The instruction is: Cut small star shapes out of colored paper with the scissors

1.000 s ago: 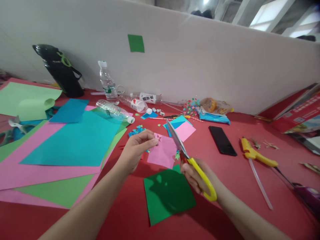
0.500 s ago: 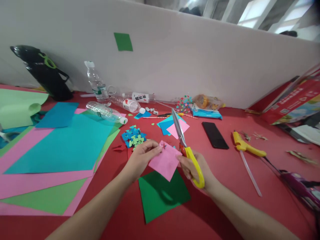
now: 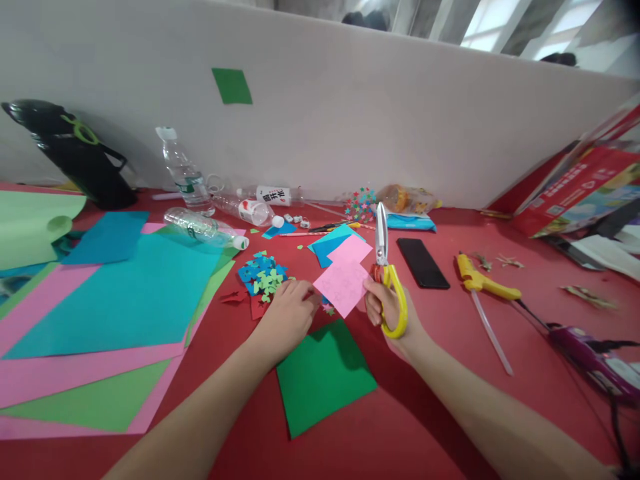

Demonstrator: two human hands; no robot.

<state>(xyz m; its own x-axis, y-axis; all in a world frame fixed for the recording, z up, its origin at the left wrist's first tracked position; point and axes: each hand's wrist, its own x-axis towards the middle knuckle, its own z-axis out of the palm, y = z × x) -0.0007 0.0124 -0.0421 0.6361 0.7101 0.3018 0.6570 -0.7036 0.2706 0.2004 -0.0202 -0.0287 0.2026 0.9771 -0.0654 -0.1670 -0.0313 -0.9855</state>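
My right hand (image 3: 387, 310) grips yellow-handled scissors (image 3: 384, 267), blades closed and pointing up and away. A pink paper square (image 3: 343, 285) with faint star marks hangs just left of that hand, its right edge at my thumb. My left hand (image 3: 290, 313) is low over the red table (image 3: 440, 413), fingers bent together beside the pink square's lower left corner and next to a pile of small blue and green cutouts (image 3: 263, 277). What those fingers pinch is hidden. A dark green paper square (image 3: 323, 377) lies flat below both hands.
Large teal, pink and green sheets (image 3: 115, 300) cover the left. Water bottles (image 3: 185, 173) and a black jug (image 3: 75, 150) stand by the white partition. A black phone (image 3: 423, 262), a yellow glue gun (image 3: 483, 283), a purple tool (image 3: 590, 353) and a red box (image 3: 575, 193) are on the right.
My left hand has dropped from holding the pink square up to the table by the cutouts. The scissors have swung upright, and the pink square now sits against my right hand.
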